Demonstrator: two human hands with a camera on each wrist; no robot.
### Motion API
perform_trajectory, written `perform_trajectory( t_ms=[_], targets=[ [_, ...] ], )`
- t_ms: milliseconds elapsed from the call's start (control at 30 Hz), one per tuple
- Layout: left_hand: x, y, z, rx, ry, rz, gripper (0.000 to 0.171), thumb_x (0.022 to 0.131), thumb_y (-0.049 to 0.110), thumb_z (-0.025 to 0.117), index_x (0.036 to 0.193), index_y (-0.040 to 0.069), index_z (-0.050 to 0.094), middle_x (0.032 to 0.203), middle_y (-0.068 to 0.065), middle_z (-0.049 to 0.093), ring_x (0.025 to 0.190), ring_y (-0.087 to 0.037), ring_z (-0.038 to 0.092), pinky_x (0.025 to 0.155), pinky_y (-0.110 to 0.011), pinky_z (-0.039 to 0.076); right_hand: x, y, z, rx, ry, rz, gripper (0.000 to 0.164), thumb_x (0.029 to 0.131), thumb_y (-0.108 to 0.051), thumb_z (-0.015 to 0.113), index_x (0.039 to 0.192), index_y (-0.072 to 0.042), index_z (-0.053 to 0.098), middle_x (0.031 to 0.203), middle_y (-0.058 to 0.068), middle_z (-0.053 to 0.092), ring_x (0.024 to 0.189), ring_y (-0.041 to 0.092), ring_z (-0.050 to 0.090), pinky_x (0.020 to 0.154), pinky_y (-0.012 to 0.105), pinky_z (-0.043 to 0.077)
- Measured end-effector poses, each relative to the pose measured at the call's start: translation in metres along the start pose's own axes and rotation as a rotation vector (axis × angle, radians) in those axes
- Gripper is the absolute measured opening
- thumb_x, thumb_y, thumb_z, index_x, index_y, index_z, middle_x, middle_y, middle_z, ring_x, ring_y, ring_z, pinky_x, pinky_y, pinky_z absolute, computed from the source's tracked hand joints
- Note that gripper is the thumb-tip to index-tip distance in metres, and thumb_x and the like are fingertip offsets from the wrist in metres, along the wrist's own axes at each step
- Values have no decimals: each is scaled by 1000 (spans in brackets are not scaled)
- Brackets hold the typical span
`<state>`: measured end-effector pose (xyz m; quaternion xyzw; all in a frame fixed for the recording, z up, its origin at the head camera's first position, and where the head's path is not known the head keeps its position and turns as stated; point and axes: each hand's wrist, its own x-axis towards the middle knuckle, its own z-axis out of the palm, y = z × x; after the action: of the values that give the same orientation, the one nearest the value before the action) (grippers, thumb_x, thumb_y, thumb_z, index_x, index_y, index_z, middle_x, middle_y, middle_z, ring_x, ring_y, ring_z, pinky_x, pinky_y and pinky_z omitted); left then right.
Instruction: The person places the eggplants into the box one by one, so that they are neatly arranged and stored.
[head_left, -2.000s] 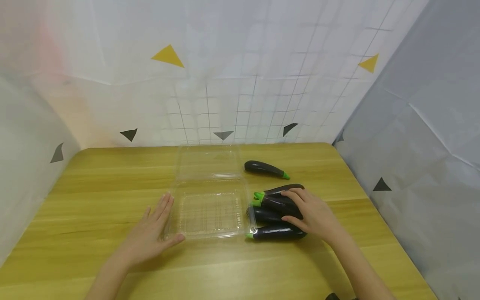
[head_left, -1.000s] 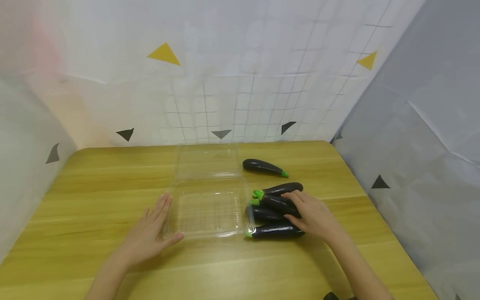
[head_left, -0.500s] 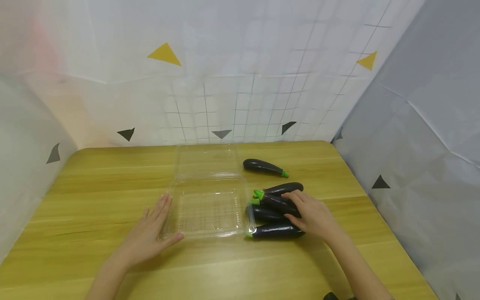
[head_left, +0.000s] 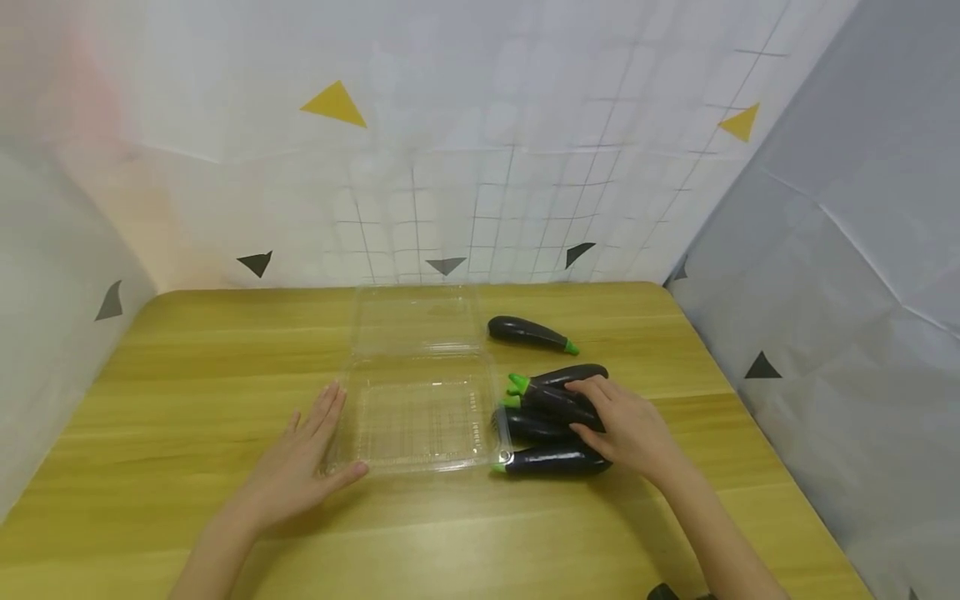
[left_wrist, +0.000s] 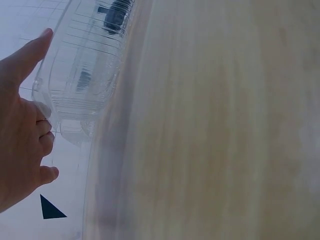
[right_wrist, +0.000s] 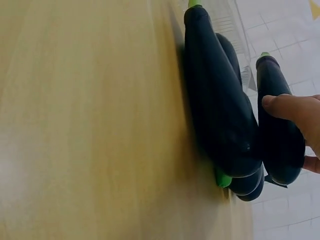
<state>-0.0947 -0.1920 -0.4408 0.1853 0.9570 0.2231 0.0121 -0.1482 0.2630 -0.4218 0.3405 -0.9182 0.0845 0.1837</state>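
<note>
I am at a wooden table (head_left: 420,542), yellow-brown, with soft streaks running from side to side and round corners at the far end. My right hand (head_left: 626,421) pinches a shiny dark eggplant (head_left: 551,403) with a green stem. It is at the top of a pile of eggplants (head_left: 536,427), just right of a see-through box (head_left: 420,425) (I can't tell if it rests on the others or is a tiny bit over them). My left hand (head_left: 300,462) has straight fingers, with the thumb out, and touches the left side of the box. The lid (head_left: 416,321) is laid back toward the pale wall (head_left: 480,67). A lone eggplant (head_left: 527,332) lies beside the lid, green end to the right. The wall has thin lines making squares (head_left: 480,221), yellow triangles (head_left: 337,104), dark triangles (head_left: 256,263) and a faint pink patch (head_left: 93,100). The right wall (head_left: 862,300) is greyer, with a long crease. A black thing (head_left: 663,592) pokes in at the bottom, too little to name.
</note>
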Motion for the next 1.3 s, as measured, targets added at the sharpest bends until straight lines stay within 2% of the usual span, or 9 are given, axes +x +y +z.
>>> perform_trajectory(
  t_ms=[333, 733, 1067, 1300],
  targets=[
    [-1, 1, -1, 0, -14, -11, 101, 88, 57, 59, 155, 12, -2, 161, -6, -5, 146, -31, 5, 114, -59, 12, 8, -7, -10, 19, 21, -35, 61, 70, -22, 86, 122, -8, 58, 109, 4, 61, 82, 19, 64, 60, 32, 55],
    [-1, 1, -2, -27, -17, -15, 101, 88, 57, 60, 155, 10, 0, 161, -12, 0, 147, -30, 4, 114, -59, 10, 18, -22, -20, 49, 39, -79, 58, 74, -24, 82, 125, -10, 58, 115, 2, 59, 90, 19, 63, 65, 35, 56],
    [0, 0, -1, -1, -4, -9, 102, 88, 58, 60, 155, 9, 2, 161, -12, 0, 146, -31, 6, 114, -59, 11, 27, -32, -21, 55, 35, -93, 59, 73, -25, 84, 124, -13, 59, 116, 2, 60, 97, 20, 62, 71, 38, 57],
    [0, 0, -1, 0, -6, -8, 102, 87, 58, 60, 155, 9, 2, 161, -12, 1, 146, -31, 7, 114, -60, 12, 40, -43, -21, 35, 35, -109, 57, 74, -29, 82, 124, -15, 59, 114, 1, 60, 93, 20, 63, 70, 37, 56]
  ],
)
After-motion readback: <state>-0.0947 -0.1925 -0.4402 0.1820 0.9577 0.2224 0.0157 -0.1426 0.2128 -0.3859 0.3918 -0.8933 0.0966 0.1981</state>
